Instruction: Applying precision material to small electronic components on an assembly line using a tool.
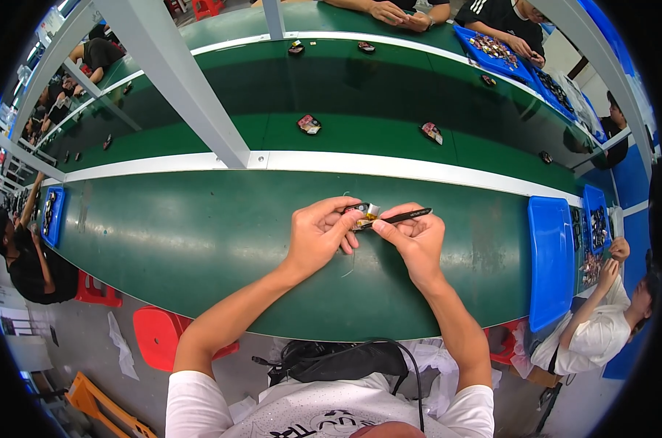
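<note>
1. I am pinching a small black-and-yellow part (361, 212) between the thumb and fingers of my left hand (318, 235), which is closed tight on it above the green workbench (199, 241), just shy of the white rail (389, 166) running across at twelve o'clock.

2. My right hand (417, 237) is clamped pen-fashion on a slim black tool (400, 216). Its shaft is pointing out toward two o'clock, and its working end is meeting the part at about nine o'clock from my right knuckles.

3. I am keeping both wrists low and the hands touching each other. In my judgement that brace is what steadies a tool tip on a piece this small.

4. I am turning the part's open face up toward my eyes. Whether the tip is already seated inside it I cannot tell; the contact point is too small to read.

5. To do this well, I am judging that light pressure along the tool's own line matters most, since a sideways slip could flick the part onto the bench.

6. A blue tray (550, 263) is sitting at three o'clock, well apart from my hands, with a second blue tray (52, 215) far off at nine o'clock.

7. Finished-looking pieces (309, 124) are lying on the far belt at twelve o'clock, while other workers are busy at the edges.
</note>
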The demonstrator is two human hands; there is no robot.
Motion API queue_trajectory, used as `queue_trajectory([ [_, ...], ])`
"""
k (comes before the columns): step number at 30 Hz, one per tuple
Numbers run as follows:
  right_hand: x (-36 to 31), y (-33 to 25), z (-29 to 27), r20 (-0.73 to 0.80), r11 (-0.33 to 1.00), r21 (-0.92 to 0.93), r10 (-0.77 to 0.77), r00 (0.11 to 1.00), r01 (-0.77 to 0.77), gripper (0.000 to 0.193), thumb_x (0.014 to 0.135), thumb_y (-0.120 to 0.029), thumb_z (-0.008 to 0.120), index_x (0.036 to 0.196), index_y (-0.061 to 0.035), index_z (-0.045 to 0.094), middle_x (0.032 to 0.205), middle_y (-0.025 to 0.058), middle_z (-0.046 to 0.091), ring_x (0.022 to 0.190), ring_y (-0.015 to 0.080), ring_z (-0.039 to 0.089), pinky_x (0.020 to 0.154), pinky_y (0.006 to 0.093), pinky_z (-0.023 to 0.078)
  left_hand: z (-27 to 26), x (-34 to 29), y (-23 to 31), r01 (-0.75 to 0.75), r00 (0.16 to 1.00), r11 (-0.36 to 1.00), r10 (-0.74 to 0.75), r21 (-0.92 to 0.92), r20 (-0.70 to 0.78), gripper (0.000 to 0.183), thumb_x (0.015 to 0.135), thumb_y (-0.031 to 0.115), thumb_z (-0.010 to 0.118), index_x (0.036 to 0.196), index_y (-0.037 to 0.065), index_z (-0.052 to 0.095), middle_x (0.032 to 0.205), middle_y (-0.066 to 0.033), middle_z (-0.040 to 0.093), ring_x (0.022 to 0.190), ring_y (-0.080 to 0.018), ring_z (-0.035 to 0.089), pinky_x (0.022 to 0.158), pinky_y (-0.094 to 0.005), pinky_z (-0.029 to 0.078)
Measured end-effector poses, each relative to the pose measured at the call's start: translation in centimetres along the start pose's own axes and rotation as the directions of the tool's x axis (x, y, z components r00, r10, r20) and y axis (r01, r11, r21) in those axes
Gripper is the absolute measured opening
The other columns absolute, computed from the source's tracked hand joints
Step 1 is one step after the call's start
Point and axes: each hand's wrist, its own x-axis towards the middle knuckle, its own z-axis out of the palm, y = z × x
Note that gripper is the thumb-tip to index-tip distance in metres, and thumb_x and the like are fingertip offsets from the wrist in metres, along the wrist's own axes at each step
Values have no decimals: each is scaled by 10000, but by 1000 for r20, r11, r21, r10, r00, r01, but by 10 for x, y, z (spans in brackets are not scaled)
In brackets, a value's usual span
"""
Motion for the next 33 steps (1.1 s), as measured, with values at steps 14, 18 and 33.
queue_trajectory([
  [14, 0, -4, -9, 2, 962, -186, -201, 980, 198, 124, 798, 43, 812, 880, 18, 723, 737, -20, 642, 519, -21, 380, 467, 174, 267, -6, 10, -6, 118, 976, 988, -98, -96, 193, 327, 1028, 143, 585, 1248, -98, 613, 826, -145, 683, 598, -159, 656, 458, -252, 538],
  [18, -1, -5, -14, 12, 941, -232, -250, 968, 246, 128, 781, 41, 825, 861, 0, 735, 758, -1, 670, 503, -17, 388, 456, 181, 266, -3, 11, -6, 138, 971, 984, -112, -110, 213, 340, 1029, 151, 585, 1259, -99, 609, 853, -149, 682, 595, -166, 657, 455, -256, 539],
  [33, -2, -2, -25, 36, 877, -337, -352, 935, 343, 142, 756, 27, 844, 843, -28, 748, 699, -2, 687, 468, -6, 375, 439, 205, 254, 12, 11, -8, 85, 982, 986, -59, -142, 179, 305, 1025, 83, 573, 1277, -85, 612, 1004, -188, 685, 649, -201, 697, 494, -277, 578],
])
